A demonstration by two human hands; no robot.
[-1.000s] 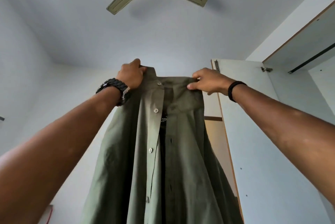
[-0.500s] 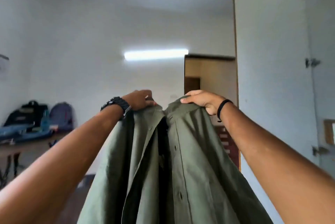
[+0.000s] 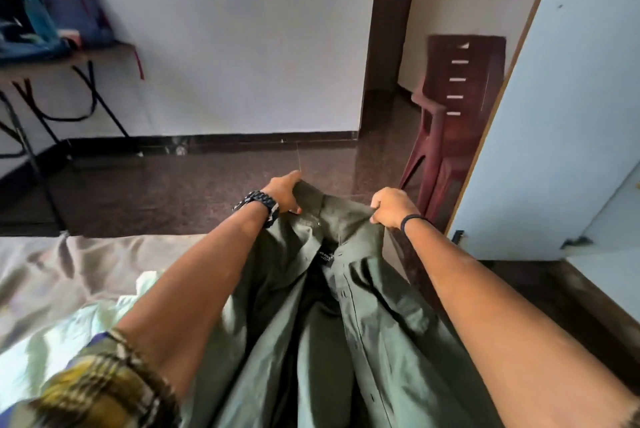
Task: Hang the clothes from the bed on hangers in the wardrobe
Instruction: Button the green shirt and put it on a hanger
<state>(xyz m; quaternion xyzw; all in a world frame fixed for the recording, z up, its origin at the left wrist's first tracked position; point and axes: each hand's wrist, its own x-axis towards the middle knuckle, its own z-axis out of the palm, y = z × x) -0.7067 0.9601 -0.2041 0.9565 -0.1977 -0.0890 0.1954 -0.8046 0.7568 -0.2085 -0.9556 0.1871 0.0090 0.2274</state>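
Observation:
An olive green button shirt [image 3: 349,320] stretches out in front of me, front open, collar end away from me. My left hand [image 3: 284,192] grips its left shoulder near the collar, and my right hand [image 3: 389,207] grips the right shoulder. The shirt's lower part runs out of the frame's bottom edge. Under my left arm the bed [image 3: 52,271] carries a pale green garment [image 3: 69,334] and a yellow plaid garment [image 3: 100,389]. The white wardrobe door [image 3: 554,136] stands open at the right. No hanger is in view.
A stack of dark red plastic chairs [image 3: 453,109] stands by the doorway beside the wardrobe door. A folding table [image 3: 65,64] with backpacks [image 3: 74,5] sits at the far left wall. Dark polished floor [image 3: 180,192] lies between bed and wall.
Both hands have brought the shirt down from overhead to low in front of me, over the bed's edge. The view has tipped from ceiling to floor and bed.

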